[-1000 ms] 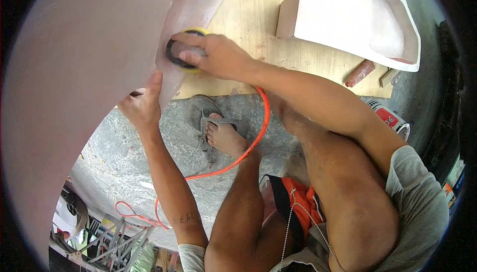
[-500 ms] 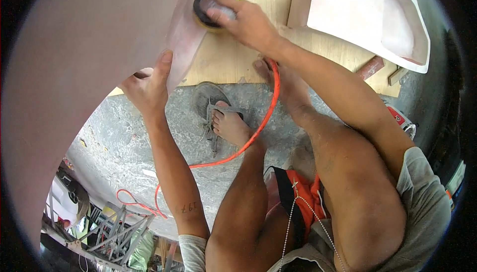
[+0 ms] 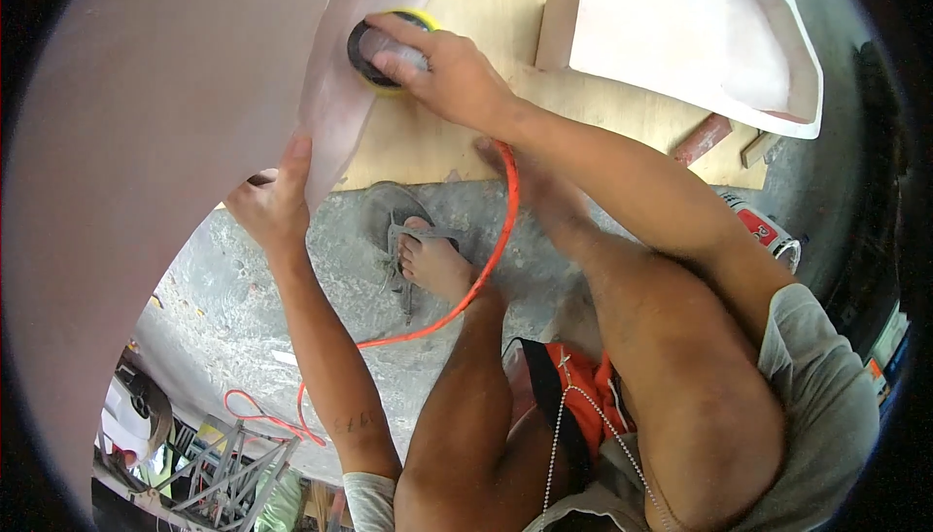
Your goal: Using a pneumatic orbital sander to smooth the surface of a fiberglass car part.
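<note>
My right hand (image 3: 459, 80) is wrapped over a round palm sander (image 3: 382, 45) with a dark rim and a yellow edge. The sander rests on the narrow, sloping edge strip of a large pinkish-white molded panel (image 3: 185, 95). That panel fills the left side of the view. At the panel's near lower corner, my left hand (image 3: 274, 204) grips the edge, thumb on top and the other fingers hidden beneath. An orange-red air hose (image 3: 507, 202) hangs from below my right wrist and curves down to the left.
A white molded part (image 3: 661, 46) with a recess lies on the plywood board (image 3: 466, 109) at right. Beside it are a dark red cylinder (image 3: 702, 139) and a small wooden piece (image 3: 758, 149). A can (image 3: 763, 229) stands farther right. A metal frame (image 3: 219, 483) sits lower left on the concrete floor (image 3: 233, 323).
The view has shifted, so most things sit lower and farther left. The sander has slid slightly toward me along the panel's edge strip. My left hand keeps its grip on the panel.
</note>
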Available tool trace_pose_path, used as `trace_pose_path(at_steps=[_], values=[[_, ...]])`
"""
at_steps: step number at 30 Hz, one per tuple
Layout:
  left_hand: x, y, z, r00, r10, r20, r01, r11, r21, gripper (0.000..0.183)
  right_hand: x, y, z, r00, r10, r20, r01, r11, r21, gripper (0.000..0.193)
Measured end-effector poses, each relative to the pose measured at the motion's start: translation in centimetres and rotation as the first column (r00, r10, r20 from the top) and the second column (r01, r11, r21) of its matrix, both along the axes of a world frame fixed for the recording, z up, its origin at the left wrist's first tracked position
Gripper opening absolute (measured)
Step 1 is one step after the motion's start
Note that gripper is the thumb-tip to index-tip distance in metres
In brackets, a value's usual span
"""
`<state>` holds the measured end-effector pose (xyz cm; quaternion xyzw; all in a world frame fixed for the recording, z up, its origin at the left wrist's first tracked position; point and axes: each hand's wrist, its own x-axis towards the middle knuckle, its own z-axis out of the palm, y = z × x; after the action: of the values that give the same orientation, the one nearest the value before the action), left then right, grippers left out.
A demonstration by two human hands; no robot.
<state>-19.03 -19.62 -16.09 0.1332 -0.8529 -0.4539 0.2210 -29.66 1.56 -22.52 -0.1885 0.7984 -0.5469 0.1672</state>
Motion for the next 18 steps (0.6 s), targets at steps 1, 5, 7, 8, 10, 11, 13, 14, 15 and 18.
trace_pose_path(at_steps=[1,5,7,8,10,11,13,14,15,18], values=[[0.0,0.1,0.0,1.000,0.008,0.007,-0.008,1.000,0.016,0.061,-0.5,0.2,-0.2,0.997,-0.075,-0.004,0.075,0.997,-0.013,0.049],[-0.1,0.3,0.1,0.995,0.082,0.052,-0.075,0.990,-0.118,0.064,-2.0,1.1,-0.6,0.973,-0.229,-0.005,0.228,0.970,-0.080,0.052],[0.0,0.1,0.1,0.992,0.101,0.075,-0.085,0.978,-0.191,0.064,-2.2,1.4,-0.4,0.973,-0.223,0.055,0.227,0.970,-0.083,0.052],[0.1,0.0,0.0,0.994,0.077,0.072,-0.062,0.981,-0.184,0.063,-2.2,1.5,-0.2,0.965,-0.218,0.147,0.229,0.972,-0.062,0.052],[0.3,-0.3,-0.1,0.997,0.044,0.064,-0.032,0.985,-0.172,0.063,-2.3,1.4,0.2,0.969,-0.221,0.110,0.226,0.974,-0.028,0.056],[0.3,-0.3,-0.2,0.996,0.056,0.072,-0.045,0.988,-0.148,0.063,-2.3,1.4,0.4,0.969,-0.217,0.119,0.222,0.975,-0.028,0.055],[0.3,-0.4,-0.3,0.995,0.059,0.085,-0.049,0.991,-0.123,0.063,-2.5,1.1,0.8,0.971,-0.220,0.089,0.222,0.975,-0.007,0.051],[0.2,-0.4,-0.4,0.996,0.054,0.070,-0.047,0.994,-0.100,0.064,-2.7,1.0,0.9,0.968,-0.234,0.086,0.236,0.972,-0.017,0.051],[0.2,-0.4,-0.3,0.998,0.041,0.057,-0.039,0.999,-0.036,0.065,-3.0,1.0,1.0,0.967,-0.224,0.119,0.226,0.974,-0.007,0.050],[0.2,-0.2,-0.1,0.991,0.081,0.103,-0.067,0.990,-0.126,0.065,-3.7,0.6,1.2,0.964,-0.244,0.110,0.246,0.969,-0.009,0.049]])
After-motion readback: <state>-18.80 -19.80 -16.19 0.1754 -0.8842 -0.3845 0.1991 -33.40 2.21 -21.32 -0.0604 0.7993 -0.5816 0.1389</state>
